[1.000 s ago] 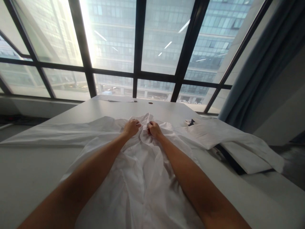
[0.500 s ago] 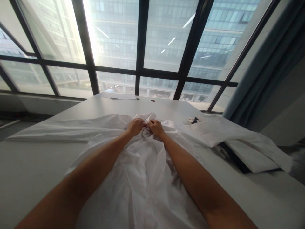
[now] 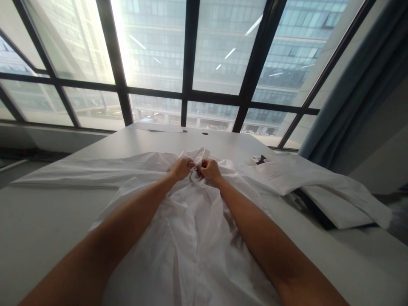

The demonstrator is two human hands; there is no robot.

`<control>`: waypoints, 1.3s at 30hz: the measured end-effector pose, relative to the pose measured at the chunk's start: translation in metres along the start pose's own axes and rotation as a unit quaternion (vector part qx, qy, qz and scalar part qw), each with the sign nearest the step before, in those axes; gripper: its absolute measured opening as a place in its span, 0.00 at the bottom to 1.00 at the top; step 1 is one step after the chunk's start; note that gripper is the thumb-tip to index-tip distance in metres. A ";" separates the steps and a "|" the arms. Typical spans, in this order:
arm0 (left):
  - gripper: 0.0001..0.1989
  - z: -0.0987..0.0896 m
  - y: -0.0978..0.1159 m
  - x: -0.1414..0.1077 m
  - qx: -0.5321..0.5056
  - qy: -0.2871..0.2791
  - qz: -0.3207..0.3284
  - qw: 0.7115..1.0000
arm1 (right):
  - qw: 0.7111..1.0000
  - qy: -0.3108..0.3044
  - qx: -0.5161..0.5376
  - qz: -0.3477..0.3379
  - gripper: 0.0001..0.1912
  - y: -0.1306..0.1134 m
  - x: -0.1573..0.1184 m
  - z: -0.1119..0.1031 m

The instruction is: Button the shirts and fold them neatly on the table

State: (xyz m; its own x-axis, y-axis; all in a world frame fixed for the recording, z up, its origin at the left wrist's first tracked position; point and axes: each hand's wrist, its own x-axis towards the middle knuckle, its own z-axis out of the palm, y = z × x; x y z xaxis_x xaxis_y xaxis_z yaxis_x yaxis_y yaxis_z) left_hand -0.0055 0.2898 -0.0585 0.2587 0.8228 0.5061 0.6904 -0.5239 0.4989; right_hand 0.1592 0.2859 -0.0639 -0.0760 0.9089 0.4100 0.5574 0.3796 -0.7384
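Observation:
A white shirt point(image 3: 191, 238) lies front up on the white table, its body toward me and one sleeve stretched out to the left. Near its collar, my left hand point(image 3: 182, 168) pinches the fabric from the left side. Close beside it, my right hand point(image 3: 209, 170) has its fingers curled on the shirt from the right. The two hands almost meet at the middle of the front. Small details between the fingertips are too tiny to make out.
The white table point(image 3: 47, 221) reaches to the large window. At the right, white cloth point(image 3: 312, 172) partly covers a flat white item with a dark edge point(image 3: 338, 208). White sheets point(image 3: 159, 127) lie at the far edge. A blue-grey curtain point(image 3: 344, 93) hangs at the right.
The right hand's fingers have shifted slightly and curled more, and the collar fabric between the hands has moved a little. The left hand is nearly where it was.

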 end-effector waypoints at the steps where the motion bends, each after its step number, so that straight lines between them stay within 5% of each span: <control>1: 0.12 0.000 0.001 -0.001 0.003 0.007 -0.005 1.000 | 1.000 0.012 -0.024 -0.006 0.03 -0.002 -0.001 0.000; 8: 0.10 -0.002 0.002 -0.002 0.003 0.006 -0.004 1.000 | 0.992 0.041 -0.116 -0.035 0.05 -0.018 -0.009 -0.003; 22: 0.11 -0.009 0.010 -0.005 0.034 0.001 -0.039 0.999 | 0.998 -0.022 -0.008 -0.055 0.08 -0.009 -0.010 -0.004; 32: 0.12 -0.010 0.011 -0.004 0.046 -0.022 -0.064 0.997 | 0.984 -0.056 0.161 0.054 0.08 -0.005 -0.006 0.001; 39: 0.13 -0.009 0.009 -0.005 0.058 -0.047 -0.030 0.997 | 0.986 -0.061 0.151 0.033 0.06 -0.004 -0.005 0.001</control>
State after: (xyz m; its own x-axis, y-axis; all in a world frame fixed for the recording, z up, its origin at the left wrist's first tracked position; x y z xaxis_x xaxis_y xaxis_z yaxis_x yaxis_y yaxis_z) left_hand -0.0066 0.2789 -0.0499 0.2730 0.8712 0.4080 0.7788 -0.4492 0.4379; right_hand 0.1567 0.2803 -0.0631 -0.1564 0.9404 0.3021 0.2934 0.3363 -0.8949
